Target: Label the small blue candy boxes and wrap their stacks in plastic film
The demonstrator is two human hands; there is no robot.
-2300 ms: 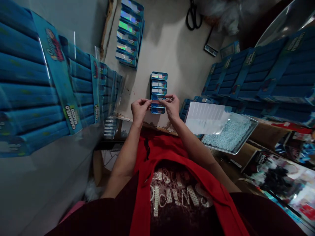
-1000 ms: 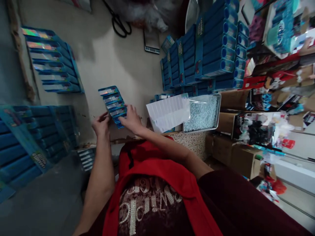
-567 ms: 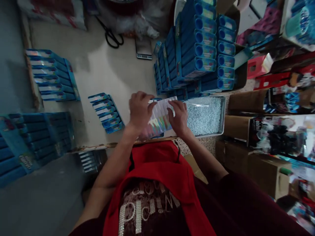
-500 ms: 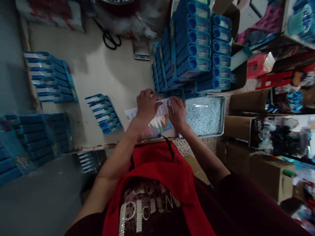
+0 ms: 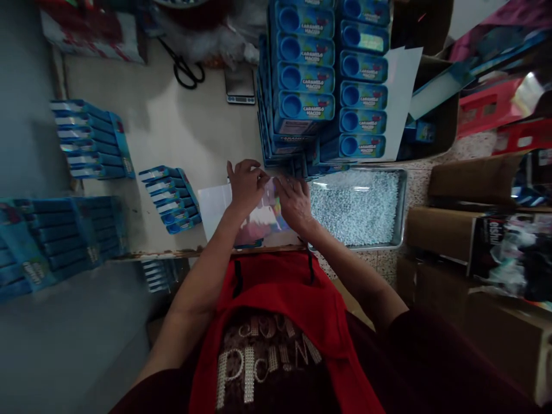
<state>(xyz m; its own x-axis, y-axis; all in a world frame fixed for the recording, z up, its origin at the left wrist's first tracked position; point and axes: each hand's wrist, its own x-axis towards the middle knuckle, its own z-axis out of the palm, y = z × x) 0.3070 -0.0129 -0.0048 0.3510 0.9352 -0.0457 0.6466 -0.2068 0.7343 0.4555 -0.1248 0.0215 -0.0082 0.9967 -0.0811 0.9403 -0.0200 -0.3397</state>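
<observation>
1. The sheet [image 5: 214, 206] lies at the near edge of the surface [image 5: 202, 135], right in front of the red apron [image 5: 276, 293]. It's thin and glossy—plain whitish at its left end, and toward the right it catches the light in pink, violet and a bit of green and yellow.
2. Part of it is covered by the hands, so I can't make out its whole outline or any print on it.
3. The left hand [image 5: 247, 187] reaches over the sheet, fingers bent, thumb and fingertips drawn together at its upper part.
4. The right hand [image 5: 295, 202] is curled at the sheet's right end, its fingertips close to the left hand's. Both look to be pinching the sheet, but I can't tell how firmly.
5. Left of the sheet sits a small row of blue boxes [image 5: 171, 201] with pale, shiny strips on their ends; the lowest ones show round blue spots instead.
6. Just right of the right hand is a metal tray [image 5: 404, 210] full of pale blue bits—beyond the hands rise the tall stacks [image 5: 307, 80] of blue boxes.
</observation>
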